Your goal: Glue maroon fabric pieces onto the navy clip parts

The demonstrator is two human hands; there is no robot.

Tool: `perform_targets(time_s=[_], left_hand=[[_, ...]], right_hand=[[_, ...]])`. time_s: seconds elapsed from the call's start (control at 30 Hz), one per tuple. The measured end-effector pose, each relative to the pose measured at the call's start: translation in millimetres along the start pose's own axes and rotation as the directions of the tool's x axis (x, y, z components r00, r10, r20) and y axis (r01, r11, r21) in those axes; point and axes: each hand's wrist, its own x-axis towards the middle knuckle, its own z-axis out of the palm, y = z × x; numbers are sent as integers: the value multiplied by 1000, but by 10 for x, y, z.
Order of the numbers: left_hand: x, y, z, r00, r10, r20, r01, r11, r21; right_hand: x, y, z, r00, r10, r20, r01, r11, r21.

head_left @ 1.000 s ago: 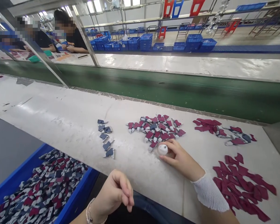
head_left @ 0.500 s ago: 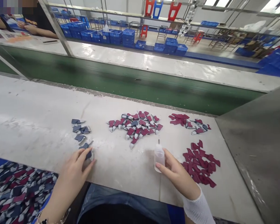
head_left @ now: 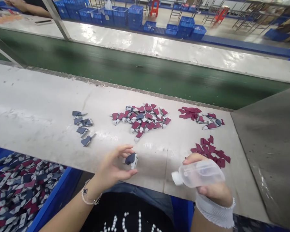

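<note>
Between the fingers and thumb of my left hand is a small navy and light-grey plastic part, held above the table's front edge. My right hand grips a translucent squeeze bottle, tipped on its side with its white cap towards the left hand. Several similar navy and grey parts lie at the left in a loose column. A pile of maroon and grey parts sits mid-table. Beyond the bottle are loose maroon pieces.
More maroon pieces lie at the back right, beside a few assembled parts. A blue bin full of mixed parts stands at lower left. A green belt runs behind the table; a metal panel bounds the right. Another person's hand shows at upper left.
My left hand has picked up a navy and grey part from the left column and brought it right. The bottle, upright before, is now tipped sideways and nearer me. The view has tilted down.
</note>
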Motion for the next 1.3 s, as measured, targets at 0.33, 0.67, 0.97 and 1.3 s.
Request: perform_targets(time_s=[0.33,0.67,0.97,1.3], left_hand=[[199,187,257,956,-72,283,235,764,-601],[254,229,263,818,-402,410,553,746,-371],[228,350,118,857,-230,460,342,923,-175],[249,171,117,921,-299,250,173,888,426]], right_hand=[[85,-14,368,989,-40,145,-13,938,347],[49,-4,246,988,-24,153,-8,978,209],[-2,-35,258,957,11,289,-103,947,303],[30,55,159,962,-37,269,-54,945,322]])
